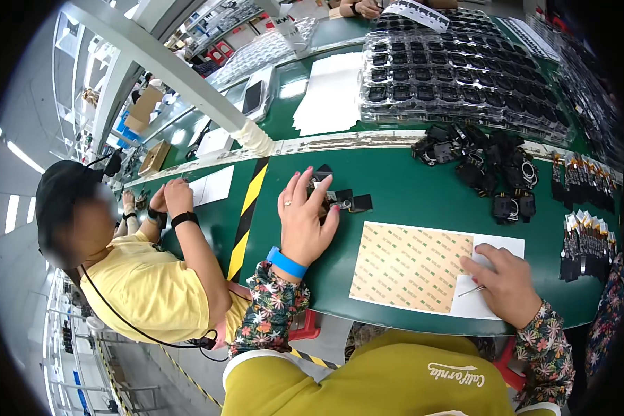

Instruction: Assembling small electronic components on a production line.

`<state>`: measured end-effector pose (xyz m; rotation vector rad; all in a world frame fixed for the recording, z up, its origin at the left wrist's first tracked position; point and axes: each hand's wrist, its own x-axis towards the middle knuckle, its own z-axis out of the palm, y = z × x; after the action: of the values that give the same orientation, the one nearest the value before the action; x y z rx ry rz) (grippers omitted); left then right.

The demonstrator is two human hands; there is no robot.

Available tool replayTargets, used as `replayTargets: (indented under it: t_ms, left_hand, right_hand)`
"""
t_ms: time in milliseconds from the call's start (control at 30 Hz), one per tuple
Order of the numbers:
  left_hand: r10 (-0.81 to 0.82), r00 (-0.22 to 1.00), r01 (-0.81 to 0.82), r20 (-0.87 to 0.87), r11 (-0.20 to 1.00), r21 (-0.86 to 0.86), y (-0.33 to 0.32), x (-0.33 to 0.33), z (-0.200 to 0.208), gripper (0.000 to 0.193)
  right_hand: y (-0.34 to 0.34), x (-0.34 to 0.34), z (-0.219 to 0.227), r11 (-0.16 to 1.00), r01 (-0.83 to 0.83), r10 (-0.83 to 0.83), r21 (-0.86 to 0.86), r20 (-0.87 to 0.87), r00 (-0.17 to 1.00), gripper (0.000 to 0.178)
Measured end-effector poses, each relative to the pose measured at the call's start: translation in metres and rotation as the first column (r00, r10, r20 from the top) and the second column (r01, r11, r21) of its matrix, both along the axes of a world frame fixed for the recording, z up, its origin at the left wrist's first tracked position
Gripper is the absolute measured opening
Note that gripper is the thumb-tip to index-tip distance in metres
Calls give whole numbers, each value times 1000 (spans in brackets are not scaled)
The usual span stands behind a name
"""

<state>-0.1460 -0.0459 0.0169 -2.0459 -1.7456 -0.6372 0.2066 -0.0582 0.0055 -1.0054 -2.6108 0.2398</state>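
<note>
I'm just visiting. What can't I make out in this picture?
In the head view:
- Small dark part: partly hidden by the left hand.
- Thin metal tool: its other end is covered by the right hand.
- Neighbour's hands: too small to tell what they hold, if anything; fingers block it.
- Person on the far side: head cut off by the upper edge.

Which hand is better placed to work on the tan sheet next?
Probably the right hand: it reaches the right edge of the tan sheet and holds a metal tool. The left hand is off the sheet, at a black part.
</note>
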Motion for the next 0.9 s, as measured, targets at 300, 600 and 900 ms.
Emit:
replayTargets:
  t_ms: [300, 600, 900]
  left_hand:
    - [243, 970, -244, -22, 965, -101, 23, -66, -32, 38]
    - [-368, 913, 377, 173, 926, -22, 97, 77, 7, 39]
    - [-418, 868, 456, 269, 885, -97, 148, 133, -27, 47]
  right_hand:
    - [16, 9, -3, 995, -51, 56, 83, -50, 997, 42]
    - [16, 15, -11, 993, -33, 46, 116, -111, 993, 35]
    - [20, 18, -14, 995, -52, 65, 87, -145, 987, 26]
